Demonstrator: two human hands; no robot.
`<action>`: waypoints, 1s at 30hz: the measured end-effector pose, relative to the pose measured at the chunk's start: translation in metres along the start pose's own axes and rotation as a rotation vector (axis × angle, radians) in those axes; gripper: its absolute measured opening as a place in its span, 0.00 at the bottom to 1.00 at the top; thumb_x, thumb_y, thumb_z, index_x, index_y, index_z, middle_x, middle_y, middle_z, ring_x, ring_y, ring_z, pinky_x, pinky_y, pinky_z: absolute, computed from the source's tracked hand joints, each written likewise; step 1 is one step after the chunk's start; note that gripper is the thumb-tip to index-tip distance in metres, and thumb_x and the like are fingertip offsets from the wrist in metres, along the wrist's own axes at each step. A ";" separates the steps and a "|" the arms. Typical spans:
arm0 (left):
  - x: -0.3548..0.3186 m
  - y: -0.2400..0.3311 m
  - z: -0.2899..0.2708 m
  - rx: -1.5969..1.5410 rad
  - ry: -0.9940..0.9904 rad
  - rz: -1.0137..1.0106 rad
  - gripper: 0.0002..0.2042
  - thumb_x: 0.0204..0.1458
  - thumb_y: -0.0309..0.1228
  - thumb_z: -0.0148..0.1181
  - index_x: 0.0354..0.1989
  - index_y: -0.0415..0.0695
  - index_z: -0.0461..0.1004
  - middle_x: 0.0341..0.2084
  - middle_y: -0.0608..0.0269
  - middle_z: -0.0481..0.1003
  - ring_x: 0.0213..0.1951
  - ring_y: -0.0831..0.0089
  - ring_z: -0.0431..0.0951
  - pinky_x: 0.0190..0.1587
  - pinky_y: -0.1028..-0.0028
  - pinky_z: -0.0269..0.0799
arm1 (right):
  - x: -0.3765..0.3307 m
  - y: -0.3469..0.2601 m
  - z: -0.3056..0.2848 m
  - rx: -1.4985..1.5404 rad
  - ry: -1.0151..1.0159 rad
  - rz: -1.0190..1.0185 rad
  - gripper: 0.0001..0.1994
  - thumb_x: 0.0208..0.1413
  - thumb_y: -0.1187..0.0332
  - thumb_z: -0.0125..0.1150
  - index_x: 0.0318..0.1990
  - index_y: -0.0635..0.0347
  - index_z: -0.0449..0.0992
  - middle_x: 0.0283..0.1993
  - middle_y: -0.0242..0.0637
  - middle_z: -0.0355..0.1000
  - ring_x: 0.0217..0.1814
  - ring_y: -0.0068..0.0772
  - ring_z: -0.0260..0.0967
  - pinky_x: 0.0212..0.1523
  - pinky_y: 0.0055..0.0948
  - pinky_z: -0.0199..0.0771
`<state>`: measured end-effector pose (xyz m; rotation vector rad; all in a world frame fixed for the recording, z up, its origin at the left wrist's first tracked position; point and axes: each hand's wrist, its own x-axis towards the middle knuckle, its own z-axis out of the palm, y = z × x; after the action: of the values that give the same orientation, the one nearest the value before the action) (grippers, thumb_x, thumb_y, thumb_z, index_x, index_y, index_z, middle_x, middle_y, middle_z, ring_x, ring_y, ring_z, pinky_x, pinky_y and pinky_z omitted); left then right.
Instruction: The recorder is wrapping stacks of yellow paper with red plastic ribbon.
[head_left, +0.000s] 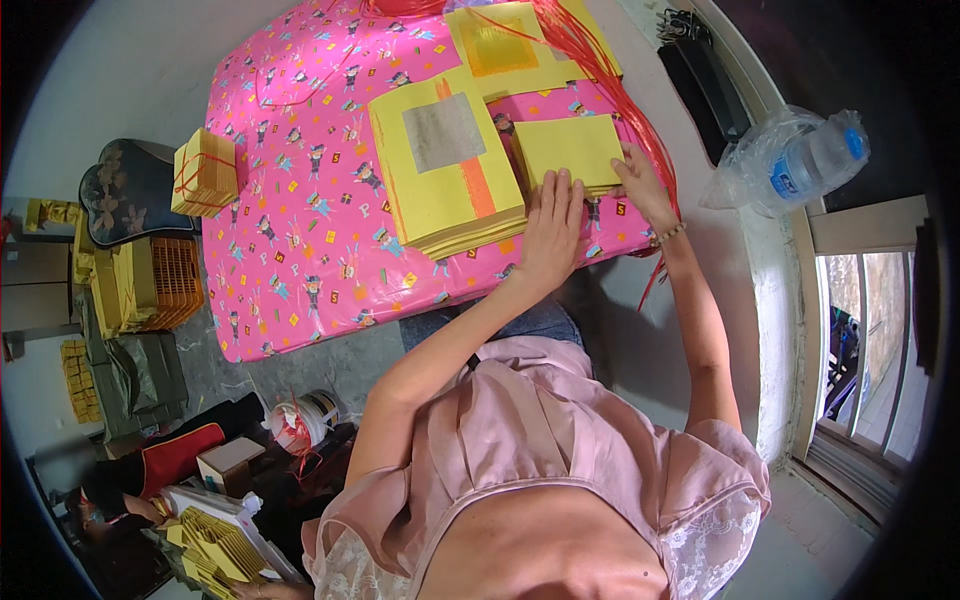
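A small stack of yellow paper sheets (568,143) lies near the right end of the pink patterned table. My left hand (553,228) rests with its fingers stretched and close together, their tips on the stack's near edge. At the right edge of that stack, my right hand (645,188) has its fingers bent around the corner, gripping it. A larger stack of yellow paper (400,140) is just left of my hands, its top sheet bearing a grey square and an orange stripe. Behind it are more yellow sheets (550,72) with an orange-gold square.
Red plastic strings (600,65) hang over the table's right side. A tied yellow bundle (205,175) sits at the left edge of the pink tablecloth (300,250). A bagged water bottle (805,165) is at right. At lower left, another person handles yellow sheets (215,545).
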<state>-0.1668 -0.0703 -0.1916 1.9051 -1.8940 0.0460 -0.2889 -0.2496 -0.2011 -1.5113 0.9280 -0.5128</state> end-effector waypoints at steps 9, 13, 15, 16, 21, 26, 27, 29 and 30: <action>0.001 -0.003 0.016 0.074 -0.020 -0.024 0.43 0.44 0.40 0.68 0.66 0.32 0.53 0.64 0.37 0.55 0.65 0.42 0.55 0.65 0.51 0.53 | 0.002 -0.002 -0.002 -0.314 0.065 -0.010 0.18 0.62 0.66 0.54 0.56 0.66 0.65 0.43 0.43 0.72 0.37 0.34 0.73 0.32 0.32 0.76; 0.001 -0.002 0.018 0.126 -0.044 -0.036 0.41 0.46 0.41 0.66 0.65 0.33 0.55 0.63 0.38 0.55 0.64 0.43 0.56 0.65 0.52 0.53 | -0.010 -0.024 0.008 -1.073 0.343 -0.500 0.24 0.62 0.63 0.56 0.63 0.59 0.62 0.51 0.46 0.70 0.51 0.43 0.70 0.53 0.43 0.72; 0.002 -0.001 0.018 0.185 -0.087 -0.041 0.39 0.49 0.44 0.62 0.65 0.34 0.55 0.64 0.38 0.55 0.65 0.43 0.55 0.66 0.52 0.51 | -0.009 -0.031 0.011 -0.900 0.201 -0.539 0.28 0.61 0.54 0.55 0.65 0.56 0.62 0.67 0.49 0.58 0.70 0.52 0.51 0.67 0.45 0.54; 0.002 0.000 0.018 0.247 -0.127 -0.043 0.38 0.52 0.47 0.58 0.66 0.34 0.55 0.65 0.39 0.54 0.66 0.44 0.54 0.67 0.51 0.49 | -0.007 -0.026 0.011 -0.902 0.200 -0.534 0.28 0.61 0.54 0.55 0.65 0.56 0.62 0.67 0.49 0.58 0.70 0.52 0.51 0.67 0.45 0.54; -0.001 0.000 0.020 0.201 -0.122 -0.045 0.38 0.53 0.46 0.58 0.67 0.34 0.54 0.66 0.38 0.53 0.66 0.43 0.52 0.68 0.51 0.47 | 0.003 -0.002 0.011 -1.106 -0.074 -0.387 0.30 0.66 0.48 0.43 0.72 0.43 0.50 0.78 0.38 0.33 0.79 0.49 0.25 0.72 0.59 0.33; -0.005 -0.002 0.022 0.120 -0.093 -0.054 0.38 0.54 0.44 0.57 0.66 0.30 0.53 0.66 0.38 0.51 0.67 0.42 0.50 0.69 0.53 0.46 | 0.007 0.008 0.009 -1.029 -0.066 -0.435 0.29 0.66 0.48 0.41 0.72 0.42 0.49 0.78 0.38 0.34 0.79 0.51 0.27 0.72 0.59 0.33; -0.005 -0.003 0.022 0.049 -0.053 -0.050 0.38 0.52 0.40 0.59 0.65 0.27 0.52 0.66 0.36 0.51 0.67 0.40 0.50 0.69 0.51 0.47 | 0.007 0.008 0.010 -1.018 -0.059 -0.456 0.30 0.66 0.48 0.41 0.72 0.42 0.49 0.78 0.38 0.34 0.79 0.51 0.27 0.72 0.59 0.32; -0.007 -0.002 0.022 -0.020 -0.012 -0.048 0.39 0.50 0.37 0.62 0.65 0.25 0.50 0.65 0.34 0.51 0.67 0.39 0.49 0.68 0.49 0.47 | 0.008 0.006 0.010 -1.044 -0.059 -0.445 0.30 0.66 0.47 0.41 0.72 0.42 0.50 0.78 0.38 0.36 0.79 0.51 0.27 0.72 0.59 0.33; -0.006 0.000 0.020 -0.015 -0.009 -0.065 0.39 0.50 0.36 0.61 0.65 0.25 0.51 0.66 0.35 0.51 0.68 0.40 0.49 0.69 0.51 0.47 | 0.009 0.004 0.010 -1.074 -0.058 -0.432 0.30 0.65 0.46 0.41 0.72 0.43 0.51 0.77 0.38 0.37 0.79 0.51 0.26 0.72 0.59 0.34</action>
<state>-0.1727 -0.0712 -0.2121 1.9585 -1.8320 0.0034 -0.2772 -0.2506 -0.2080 -2.7181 0.8614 -0.2520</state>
